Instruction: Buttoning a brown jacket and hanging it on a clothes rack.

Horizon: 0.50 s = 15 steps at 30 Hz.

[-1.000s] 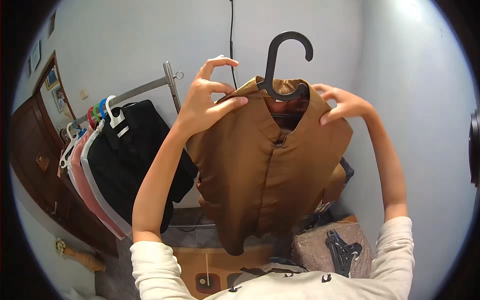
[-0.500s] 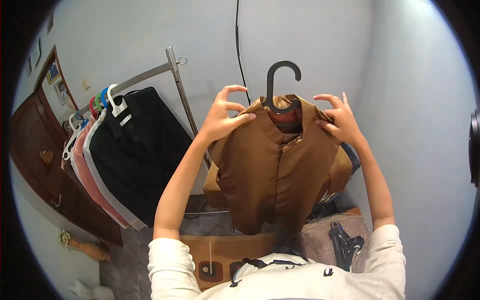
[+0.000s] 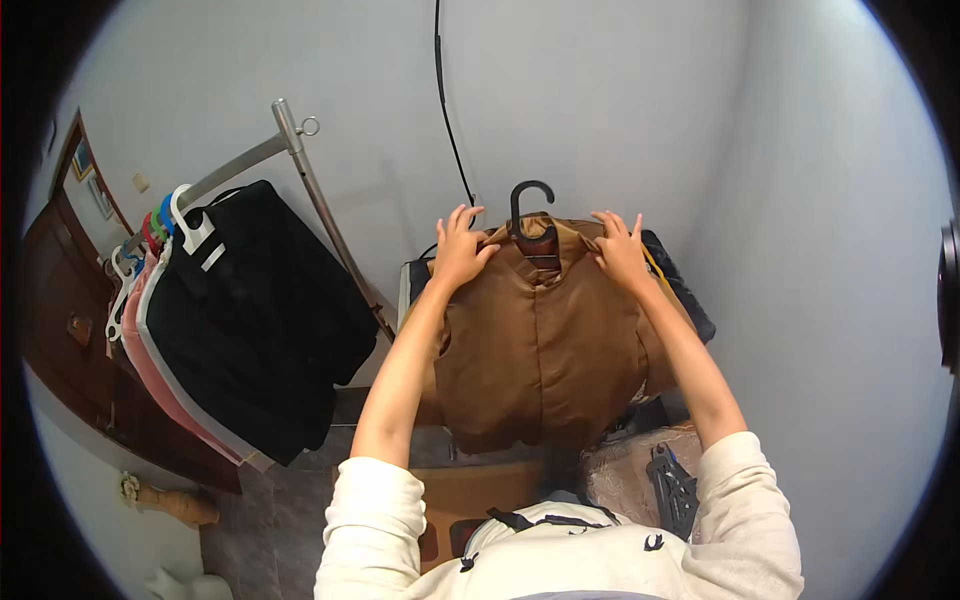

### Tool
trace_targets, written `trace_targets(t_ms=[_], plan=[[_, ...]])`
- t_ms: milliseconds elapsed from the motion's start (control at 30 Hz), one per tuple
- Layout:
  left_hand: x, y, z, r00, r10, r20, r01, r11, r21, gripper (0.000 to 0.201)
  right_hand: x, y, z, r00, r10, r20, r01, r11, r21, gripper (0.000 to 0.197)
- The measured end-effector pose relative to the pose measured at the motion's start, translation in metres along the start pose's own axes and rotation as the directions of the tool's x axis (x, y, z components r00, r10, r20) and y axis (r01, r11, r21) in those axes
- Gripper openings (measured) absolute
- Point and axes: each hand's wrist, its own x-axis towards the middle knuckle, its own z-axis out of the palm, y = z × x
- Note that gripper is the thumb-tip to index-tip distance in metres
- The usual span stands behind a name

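Note:
A brown satin shirt [image 3: 540,350] hangs in front of me on a black hanger [image 3: 530,200], whose hook sticks up out of the collar. With thumb and fingers my left hand [image 3: 461,250] pinches the shirt's left shoulder beside the collar. On the opposite shoulder my right hand [image 3: 622,254] grips the cloth the same way. Some fingers of both hands point upward, off the fabric. The sleeves are partly hidden behind the shirt's body and my forearms.
At left a metal clothes rack [image 3: 240,165] carries a black garment [image 3: 255,320] and several pink and white ones on coloured hangers. Black hangers [image 3: 675,490] lie on a lace-covered surface [image 3: 615,470] at lower right. Dark folded cloth [image 3: 685,290] sits behind the shirt, near the wall.
Both hands have moved lower in the picture and away from me with the shirt and hanger. The view has shifted, and the rack appears farther left.

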Motion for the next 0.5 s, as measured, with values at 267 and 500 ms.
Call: trace_targets(t_ms=[267,500], plan=[[-0.013,-0.053,0.112,0.989,-0.142,0.044,0.136,0.983,0.123,0.030,0.008,0.016,0.115,0.995,-0.032,0.094,0.035,0.999,-0.030,0.024],[-0.021,-0.045,0.149,0.999,-0.012,-0.030,0.016,0.993,0.114,0.051,-0.003,0.027,0.177,0.986,-0.010,0.164,-0.026,0.976,0.218,0.035]])
